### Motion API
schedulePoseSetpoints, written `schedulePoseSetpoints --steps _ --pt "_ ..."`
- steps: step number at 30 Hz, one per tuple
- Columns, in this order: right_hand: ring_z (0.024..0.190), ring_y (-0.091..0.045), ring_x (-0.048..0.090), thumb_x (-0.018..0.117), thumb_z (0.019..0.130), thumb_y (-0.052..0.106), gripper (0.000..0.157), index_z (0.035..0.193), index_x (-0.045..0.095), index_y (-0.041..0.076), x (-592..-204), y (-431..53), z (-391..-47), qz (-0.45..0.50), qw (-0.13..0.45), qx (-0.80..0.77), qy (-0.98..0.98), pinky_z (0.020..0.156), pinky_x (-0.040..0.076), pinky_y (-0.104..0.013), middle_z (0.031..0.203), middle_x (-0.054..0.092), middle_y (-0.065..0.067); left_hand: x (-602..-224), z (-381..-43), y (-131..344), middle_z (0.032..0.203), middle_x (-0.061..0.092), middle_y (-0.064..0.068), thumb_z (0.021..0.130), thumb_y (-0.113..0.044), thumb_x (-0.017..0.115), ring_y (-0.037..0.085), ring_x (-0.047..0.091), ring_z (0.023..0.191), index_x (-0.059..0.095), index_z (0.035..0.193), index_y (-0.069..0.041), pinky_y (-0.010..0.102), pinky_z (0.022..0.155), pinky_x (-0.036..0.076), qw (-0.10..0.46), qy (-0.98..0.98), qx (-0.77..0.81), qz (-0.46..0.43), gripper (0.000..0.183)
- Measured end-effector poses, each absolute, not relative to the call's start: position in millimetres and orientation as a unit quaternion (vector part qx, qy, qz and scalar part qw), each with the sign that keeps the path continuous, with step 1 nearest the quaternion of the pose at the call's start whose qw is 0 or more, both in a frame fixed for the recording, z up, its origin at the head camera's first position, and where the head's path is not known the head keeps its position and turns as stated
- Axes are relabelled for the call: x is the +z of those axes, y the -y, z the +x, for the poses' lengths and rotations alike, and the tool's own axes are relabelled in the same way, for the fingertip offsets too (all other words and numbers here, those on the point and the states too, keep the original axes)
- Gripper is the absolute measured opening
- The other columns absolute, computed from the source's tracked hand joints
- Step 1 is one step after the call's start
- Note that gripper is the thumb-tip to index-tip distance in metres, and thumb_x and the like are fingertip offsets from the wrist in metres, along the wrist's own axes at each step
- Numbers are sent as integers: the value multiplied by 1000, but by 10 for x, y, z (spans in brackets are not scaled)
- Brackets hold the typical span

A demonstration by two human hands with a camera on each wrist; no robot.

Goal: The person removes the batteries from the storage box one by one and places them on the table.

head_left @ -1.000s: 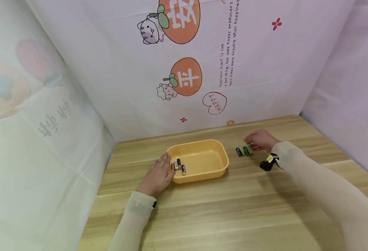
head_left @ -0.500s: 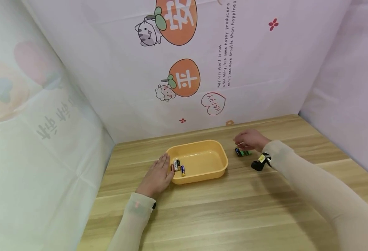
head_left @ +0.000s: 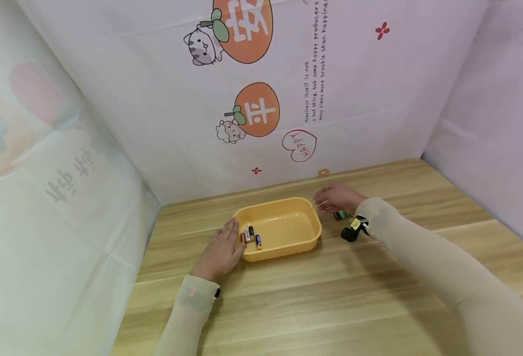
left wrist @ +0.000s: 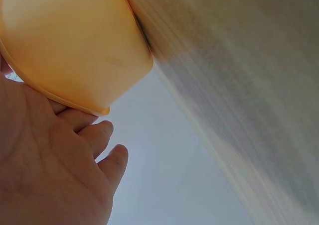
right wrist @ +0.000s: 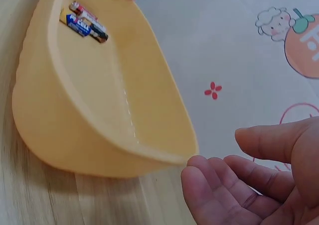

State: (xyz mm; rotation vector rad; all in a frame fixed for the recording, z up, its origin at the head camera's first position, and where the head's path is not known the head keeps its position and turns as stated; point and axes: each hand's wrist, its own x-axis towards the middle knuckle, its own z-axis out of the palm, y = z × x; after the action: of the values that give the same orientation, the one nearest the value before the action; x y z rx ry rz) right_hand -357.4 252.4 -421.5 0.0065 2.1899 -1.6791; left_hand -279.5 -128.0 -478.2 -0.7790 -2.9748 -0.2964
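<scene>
My left hand (head_left: 216,251) rests on the left rim of a yellow plastic tray (head_left: 283,247), fingers fairly straight. In the left wrist view, its fingertips (left wrist: 115,158) lie along the rim and beyond it. Several small batteries (head_left: 249,234) lie inside at the tray's left end, coloured red, white, black, and blue with yellow. Just off the tray's right rim hovers my right hand (head_left: 339,197). The right wrist view shows its thumb apart from the fingers and nothing between them. Green batteries (head_left: 341,215) lie on the table below that hand, partly hidden by it.
The wooden table (head_left: 288,306) meets a white printed cloth wall (head_left: 355,99) at the back. More cloth hangs at the left (head_left: 87,212) and right. A black wrist camera (head_left: 350,234) hangs under the right wrist, close to the tabletop.
My right hand has moved left, from over the batteries on the table to the tray's right rim. The left hand stays on the tray, and the batteries inside keep their places.
</scene>
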Motion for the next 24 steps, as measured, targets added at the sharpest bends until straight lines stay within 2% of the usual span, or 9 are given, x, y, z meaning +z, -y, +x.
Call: schedulePoseSetpoints --steps 15,20,24 --pt "91 -28 67 60 94 5 36 124 54 -13 -4233 -2212 -3552 -18 201 -601 -774 77 58 -37 122 56 -33 -4771 -2843 1293 161 11 14 105 -38 35 29 12 147 16 154 1 46 117 13 37 960 -98 -261 65" --pt "103 -39 64 62 93 7 39 125 54 -15 -4274 -2079 -3552 -30 217 -592 -775 80 57 -40 121 56 -32 -4771 -2847 1305 161 8 11 105 -38 35 24 7 147 14 154 -1 44 118 11 21 963 -94 -253 65" --pt "109 -44 59 62 94 8 41 126 53 -15 -4293 -1973 -3530 -33 220 -590 -777 81 56 -41 121 56 -31 -4802 -2854 1320 161 7 11 105 -38 33 25 9 147 14 154 -1 43 118 11 22 963 -93 -252 64"
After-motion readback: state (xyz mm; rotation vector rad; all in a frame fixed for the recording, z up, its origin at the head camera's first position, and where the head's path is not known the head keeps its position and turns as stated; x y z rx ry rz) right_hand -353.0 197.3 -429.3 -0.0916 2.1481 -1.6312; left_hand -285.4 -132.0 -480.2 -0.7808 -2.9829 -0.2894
